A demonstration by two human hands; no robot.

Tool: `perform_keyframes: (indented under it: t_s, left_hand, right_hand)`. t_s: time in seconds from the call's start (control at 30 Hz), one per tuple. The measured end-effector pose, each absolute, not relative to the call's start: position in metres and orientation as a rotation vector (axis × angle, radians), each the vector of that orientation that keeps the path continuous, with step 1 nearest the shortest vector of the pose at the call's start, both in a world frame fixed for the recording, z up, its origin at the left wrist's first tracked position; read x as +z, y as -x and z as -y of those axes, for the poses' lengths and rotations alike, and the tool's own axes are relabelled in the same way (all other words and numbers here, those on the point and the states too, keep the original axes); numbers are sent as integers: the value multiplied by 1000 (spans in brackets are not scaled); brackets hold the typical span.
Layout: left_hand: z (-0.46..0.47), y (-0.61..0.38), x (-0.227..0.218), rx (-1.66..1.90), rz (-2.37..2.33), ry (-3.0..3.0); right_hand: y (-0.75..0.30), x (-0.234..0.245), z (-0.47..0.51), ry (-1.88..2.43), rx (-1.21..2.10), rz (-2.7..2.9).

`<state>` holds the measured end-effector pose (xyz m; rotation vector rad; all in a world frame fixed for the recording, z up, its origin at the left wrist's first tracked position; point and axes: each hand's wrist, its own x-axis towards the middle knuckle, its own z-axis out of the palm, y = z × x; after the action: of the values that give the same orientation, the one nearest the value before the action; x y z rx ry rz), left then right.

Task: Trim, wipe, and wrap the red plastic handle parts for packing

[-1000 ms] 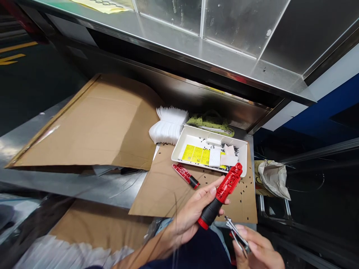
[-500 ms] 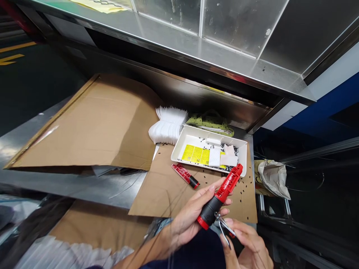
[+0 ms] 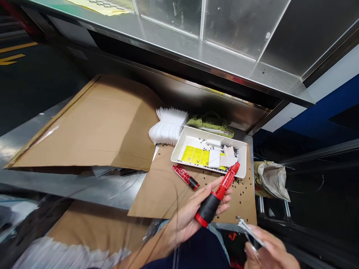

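Observation:
My left hand [image 3: 193, 213] is closed around a red and black tool handle [image 3: 216, 195], its black end pointing down toward me and its red end up toward the tray. My right hand [image 3: 266, 252], low at the right, pinches a pair of metal tweezers [image 3: 248, 228], whose tips point up-left, a short gap away from the handle's black end. A second, smaller red and black handle [image 3: 185, 176] lies on the cardboard sheet [image 3: 165, 190] just beyond my left hand.
A white tray [image 3: 241, 149] with yellow labels and small white pieces sits on the cardboard, small black bits scattered around it. A stack of white pieces [image 3: 168, 127] and a large folded cardboard [image 3: 92, 123] lie to the left. A steel shelf [image 3: 196, 45] overhangs the bench.
The tweezers came up to the handle's black end, then drew back down and right. My left hand turned the handle slightly.

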<state>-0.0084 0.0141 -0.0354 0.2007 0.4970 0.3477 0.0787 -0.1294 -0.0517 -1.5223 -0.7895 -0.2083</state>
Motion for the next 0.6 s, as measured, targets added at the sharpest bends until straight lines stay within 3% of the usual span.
perform_keyframes:
  t_s: [0.13, 0.27, 0.37, 0.6]
  left_hand:
    - [-30, 29, -45, 524, -634, -221]
    - [-48, 58, -54, 719, -864, -212]
    - [-56, 72, -64, 822, -1069, -148]
    - [-60, 93, -94, 747, -1276, -223]
  right_hand:
    - [-120, -79, 132, 1790, -93, 736]
    - [-148, -142, 111, 2368, 407, 1112]
    - [-144, -178, 89, 2502, 544, 1237]
    - [-128, -170, 53, 2482, 583, 1330]
